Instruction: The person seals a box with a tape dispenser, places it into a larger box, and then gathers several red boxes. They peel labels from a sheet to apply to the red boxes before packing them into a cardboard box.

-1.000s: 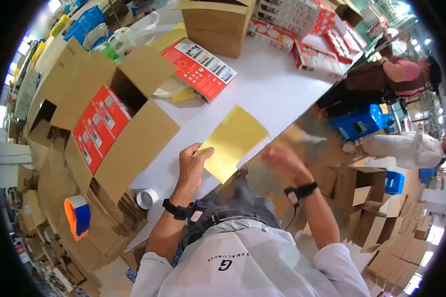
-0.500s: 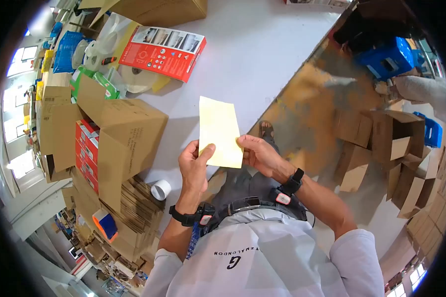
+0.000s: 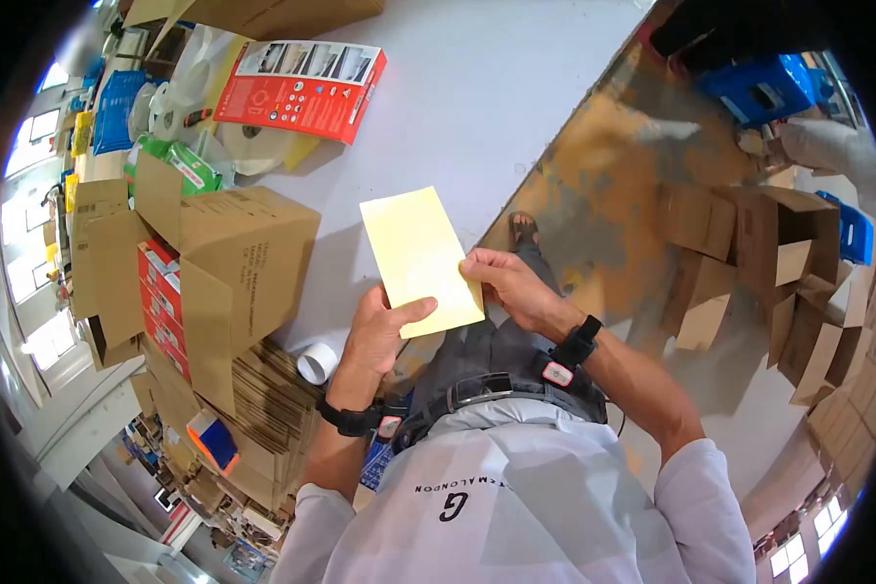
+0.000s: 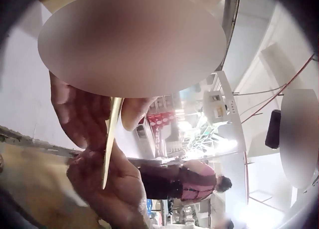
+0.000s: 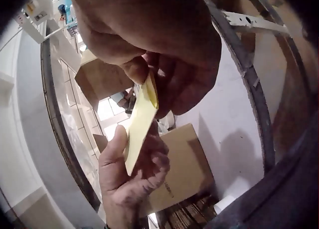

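Note:
A yellow paper sheet (image 3: 414,253) is held in front of the body, over the table's near edge in the head view. My left hand (image 3: 375,331) pinches its lower left side, thumb lying on the upper face. On the right edge, my right hand (image 3: 518,292) holds it between thumb and curled fingers. Seen from the right wrist, the sheet (image 5: 139,124) stands nearly edge-on, with a brighter yellow layer showing at the right-hand end. The left wrist view shows its thin edge (image 4: 110,149) between the hands.
An open carton (image 3: 263,258) with red boxes (image 3: 161,302) stands left, beside flattened cardboard (image 3: 273,399) and a white tape roll (image 3: 316,363). A red printed box (image 3: 297,112) lies farther back on the table (image 3: 467,107). Open cartons (image 3: 784,243) stand on the floor at right.
The right hand, free a second ago, came in and took the sheet's right edge. Since half a second ago the sheet has tilted leftward at its top. The head view has swung round.

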Demonstrator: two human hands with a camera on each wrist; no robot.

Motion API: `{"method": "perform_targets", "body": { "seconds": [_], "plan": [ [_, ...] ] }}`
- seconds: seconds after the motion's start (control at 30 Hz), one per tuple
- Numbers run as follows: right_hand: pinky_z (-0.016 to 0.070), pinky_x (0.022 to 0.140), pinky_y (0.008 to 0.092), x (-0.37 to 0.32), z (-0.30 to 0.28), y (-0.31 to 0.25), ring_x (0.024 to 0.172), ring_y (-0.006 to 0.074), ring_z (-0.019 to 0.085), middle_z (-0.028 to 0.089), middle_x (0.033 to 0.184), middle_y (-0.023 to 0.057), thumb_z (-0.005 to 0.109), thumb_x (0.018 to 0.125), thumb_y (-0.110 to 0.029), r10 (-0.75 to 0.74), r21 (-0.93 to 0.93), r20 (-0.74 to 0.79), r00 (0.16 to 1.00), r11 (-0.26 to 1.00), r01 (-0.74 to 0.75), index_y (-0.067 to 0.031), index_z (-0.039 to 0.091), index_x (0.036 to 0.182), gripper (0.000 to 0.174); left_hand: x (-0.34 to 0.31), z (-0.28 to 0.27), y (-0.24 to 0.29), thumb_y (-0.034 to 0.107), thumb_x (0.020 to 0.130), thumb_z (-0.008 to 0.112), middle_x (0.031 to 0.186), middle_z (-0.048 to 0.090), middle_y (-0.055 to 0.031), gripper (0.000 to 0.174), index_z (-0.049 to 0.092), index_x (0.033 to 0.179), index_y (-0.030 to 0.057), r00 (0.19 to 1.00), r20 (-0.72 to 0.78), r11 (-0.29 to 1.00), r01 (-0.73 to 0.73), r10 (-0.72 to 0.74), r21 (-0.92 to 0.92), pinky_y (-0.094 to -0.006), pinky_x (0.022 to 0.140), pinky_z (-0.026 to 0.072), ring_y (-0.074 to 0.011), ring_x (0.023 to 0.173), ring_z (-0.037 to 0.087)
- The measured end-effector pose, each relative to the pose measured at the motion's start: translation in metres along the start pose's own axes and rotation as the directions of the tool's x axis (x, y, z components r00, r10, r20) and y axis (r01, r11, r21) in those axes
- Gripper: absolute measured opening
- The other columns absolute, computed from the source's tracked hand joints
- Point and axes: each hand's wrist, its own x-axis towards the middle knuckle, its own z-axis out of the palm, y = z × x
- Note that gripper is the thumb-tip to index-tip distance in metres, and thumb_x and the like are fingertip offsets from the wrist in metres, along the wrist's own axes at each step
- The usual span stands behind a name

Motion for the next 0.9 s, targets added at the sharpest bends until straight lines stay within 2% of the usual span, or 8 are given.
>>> {"method": "perform_targets", "body": {
  "seconds": [0.13,0.23,0.37,0.43,0.53,0.63,0.73,0.9],
  "plan": [
    [0.0501,0.077,0.0274,-0.001,0.007,0.001,0.084,0.007,0.061,0.067,0.094,-0.0028,0.061,0.104,-0.031,-0.025,-0.006,0.023,0.999,1.0,0.025,-0.0091,0.069,0.103,0.023,-0.001,0.004,-0.007,0.0,0.082,0.077,0.113,0.071,-0.0124,0.041,0.063,0.121,-0.0062,0.992,-0.099,0.997,-0.078,0.08,0.027,-0.0323,0.09,0.0559,-0.0193,0.1,0.069],
    [0.0514,0.075,0.028,0.001,0.011,0.002,0.081,0.0081,0.062,0.068,0.093,-0.0021,0.062,0.103,-0.026,-0.066,-0.07,-0.071,0.995,0.996,0.061,-0.0051,0.069,0.108,0.023,-0.001,0.008,-0.009,-0.002,0.082,0.075,0.113,0.071,-0.0129,0.037,0.065,0.118,-0.0064,0.982,-0.153,0.994,-0.104,0.106,0.023,-0.0326,0.091,0.0554,-0.0193,0.1,0.07],
    [0.0482,0.07,0.0255,-0.003,0.004,0.003,0.078,0.006,0.058,0.066,0.09,-0.0018,0.064,0.101,-0.019,-0.456,-0.451,-0.209,0.865,0.83,0.329,-0.0028,0.07,0.104,0.017,0.001,0.01,-0.008,-0.004,0.082,0.074,0.112,0.072,-0.0134,0.036,0.066,0.117,-0.0067,0.965,-0.214,0.988,-0.142,0.15,0.053,-0.0329,0.091,0.0551,-0.0198,0.1,0.069],
    [0.0488,0.066,0.0265,-0.02,0.007,-0.014,0.075,0.0074,0.059,0.066,0.088,0.0006,0.066,0.098,-0.013,-0.619,-0.716,-0.157,0.769,0.608,0.343,-0.0006,0.07,0.101,0.013,0.001,0.011,-0.004,-0.004,0.082,0.073,0.112,0.071,-0.0134,0.035,0.066,0.117,-0.0068,0.957,-0.244,0.986,-0.141,0.158,0.085,-0.0328,0.09,0.055,-0.02,0.1,0.069],
    [0.049,0.062,0.0287,-0.035,0.018,-0.029,0.07,0.0113,0.059,0.065,0.087,0.0049,0.071,0.091,-0.005,-0.732,-0.813,0.084,0.676,0.342,0.471,-0.0003,0.07,0.098,0.009,0.004,0.007,-0.007,-0.004,0.082,0.074,0.111,0.071,-0.0133,0.035,0.066,0.117,-0.0069,0.953,-0.24,0.982,-0.173,0.186,0.074,-0.0327,0.09,0.0546,-0.0202,0.1,0.069],
    [0.053,0.065,0.036,-0.034,0.026,-0.025,0.072,0.0267,0.065,0.064,0.084,0.0126,0.074,0.084,-0.002,-0.761,-0.823,0.164,0.627,0.245,0.513,-0.0005,0.07,0.095,0.012,0.004,0.007,-0.007,-0.003,0.082,0.074,0.112,0.071,-0.0129,0.035,0.065,0.116,-0.0066,0.946,-0.259,0.98,-0.184,0.197,0.075,-0.0324,0.089,0.0547,-0.0192,0.099,0.069],
    [0.0525,0.065,0.0347,-0.024,0.03,-0.019,0.073,0.0257,0.065,0.066,0.089,0.012,0.074,0.084,0.002,-0.779,-0.822,0.292,0.555,0.092,0.562,-0.0006,0.07,0.097,0.014,0.005,0.007,-0.007,-0.003,0.082,0.074,0.112,0.071,-0.0125,0.035,0.065,0.115,-0.0062,0.941,-0.273,0.979,-0.177,0.2,0.104,-0.032,0.088,0.0549,-0.0186,0.098,0.069],
    [0.0544,0.066,0.0391,-0.013,0.039,-0.012,0.077,0.0308,0.066,0.067,0.089,0.0129,0.074,0.082,0.0,-0.776,-0.85,0.329,0.538,0.005,0.527,-0.0017,0.07,0.096,0.015,0.005,0.011,-0.006,-0.003,0.081,0.074,0.11,0.071,-0.0113,0.035,0.065,0.115,-0.0057,0.935,-0.281,0.976,-0.199,0.216,0.086,-0.0312,0.087,0.0549,-0.0178,0.097,0.068]
  ]
}}
